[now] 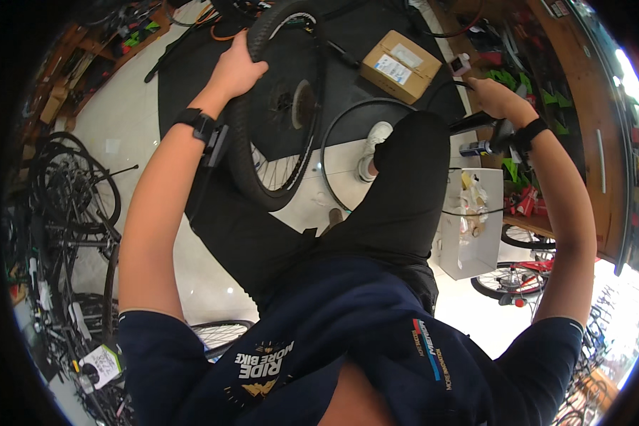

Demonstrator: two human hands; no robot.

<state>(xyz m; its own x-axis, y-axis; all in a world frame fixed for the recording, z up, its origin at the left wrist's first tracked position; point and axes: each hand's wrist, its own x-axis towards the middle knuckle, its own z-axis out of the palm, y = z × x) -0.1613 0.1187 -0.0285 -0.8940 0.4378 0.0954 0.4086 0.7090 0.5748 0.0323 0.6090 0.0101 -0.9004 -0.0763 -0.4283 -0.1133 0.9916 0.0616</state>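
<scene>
Beside the person's left thigh, on the inner side, a bicycle wheel (291, 106) with a wide black tyre (240, 153) stands on edge; seen from above, its exact lean is hard to judge. The left hand (238, 69) grasps the tyre at the wheel's far upper part, thumb laid across the rubber. Well to the right of the wheel, the right hand (503, 101) is curled beside a thin black hoop (322, 153); whether it grips the hoop or something else cannot be told.

Just right of the wheel is a white shoe (373, 145). Beyond the shoe, farther right of the wheel, a cardboard box (397, 69) sits on a black mat (184, 96). A white bin (472, 259) holding scraps is well right of the wheel.

With only one hand seen steadying it, the wheel could roll or topple if that grip slackened, perhaps knocking the shoe. The hoop passes close to the foot and right leg, so a sharp pull could snag it there, or drag it against the box or bin.
</scene>
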